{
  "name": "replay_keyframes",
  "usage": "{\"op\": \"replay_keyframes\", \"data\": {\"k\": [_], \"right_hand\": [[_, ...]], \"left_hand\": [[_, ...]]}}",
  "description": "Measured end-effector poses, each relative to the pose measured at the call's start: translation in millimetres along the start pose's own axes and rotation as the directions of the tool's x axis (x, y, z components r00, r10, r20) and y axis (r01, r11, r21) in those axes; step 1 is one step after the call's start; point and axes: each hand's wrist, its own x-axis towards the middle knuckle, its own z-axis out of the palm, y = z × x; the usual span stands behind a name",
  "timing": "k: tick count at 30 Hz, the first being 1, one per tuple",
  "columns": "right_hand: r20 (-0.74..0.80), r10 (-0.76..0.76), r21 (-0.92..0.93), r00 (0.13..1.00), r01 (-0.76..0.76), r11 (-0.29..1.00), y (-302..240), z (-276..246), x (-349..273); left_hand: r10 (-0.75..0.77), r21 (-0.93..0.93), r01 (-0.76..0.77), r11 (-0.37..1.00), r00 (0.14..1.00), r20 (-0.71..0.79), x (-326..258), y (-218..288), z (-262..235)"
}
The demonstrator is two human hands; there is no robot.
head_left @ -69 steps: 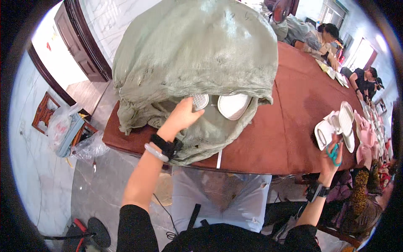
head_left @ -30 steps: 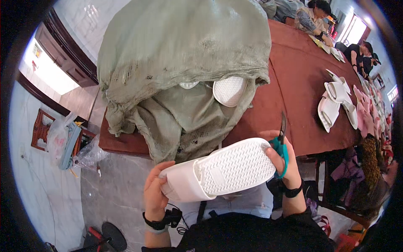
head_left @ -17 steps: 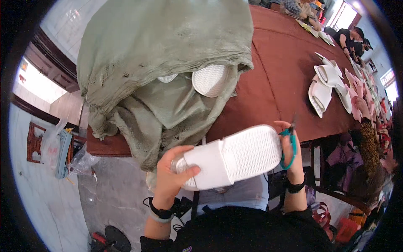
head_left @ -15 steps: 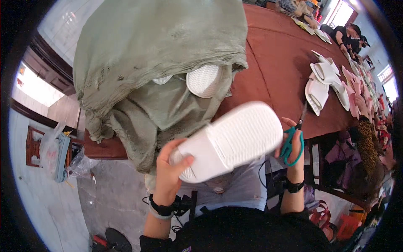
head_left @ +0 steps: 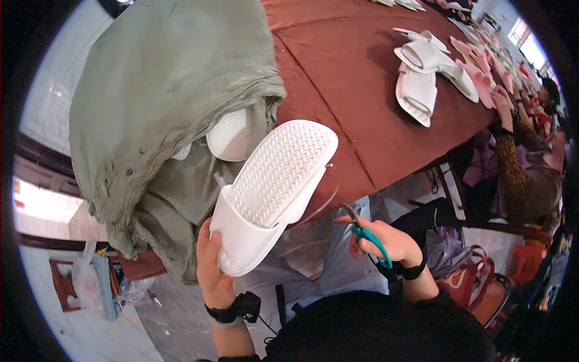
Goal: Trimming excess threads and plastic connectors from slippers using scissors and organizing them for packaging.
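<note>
White slipper, sole up, gripped by the left hand just below a green sack; right hand beside the slipper clasps teal scissors.

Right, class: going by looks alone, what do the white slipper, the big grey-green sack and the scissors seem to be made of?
White slipper: probably moulded foam or soft plastic, matte, with a crisp zigzag tread pressed into the sole.
Grey-green sack: coarse woven cloth, dull, creased and frayed at the opening.
Scissors: dark blades that look like metal, with smooth teal handles, likely plastic, held in the right hand.
</note>
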Motion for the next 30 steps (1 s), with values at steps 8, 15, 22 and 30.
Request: {"op": "replay_keyframes", "data": {"k": [8,15,22,30], "right_hand": [[0.011,-0.211,-0.126,0.977,0.211,0.969,-10.3,5.2,17.3],[0.007,-0.140,-0.171,0.990,0.139,0.975,1.5,9.2,14.4],[-0.075,-0.315,-0.171,0.946,0.299,0.939,-0.8,17.9,25.3],[-0.124,-0.096,-0.089,0.988,0.085,0.992,-6.7,20.6,20.2]], "left_hand": [[-0.011,0.062,0.008,0.998,0.999,0.051,-13.8,4.2,-2.9],[0.094,0.088,-0.093,0.992,0.995,-0.012,-20.7,-0.7,-2.9],[0.039,-0.008,-0.039,0.999,0.999,-0.035,-20.2,0.6,-5.1],[0.088,0.016,-0.087,0.996,0.992,-0.088,-23.3,0.5,-13.4]]}}
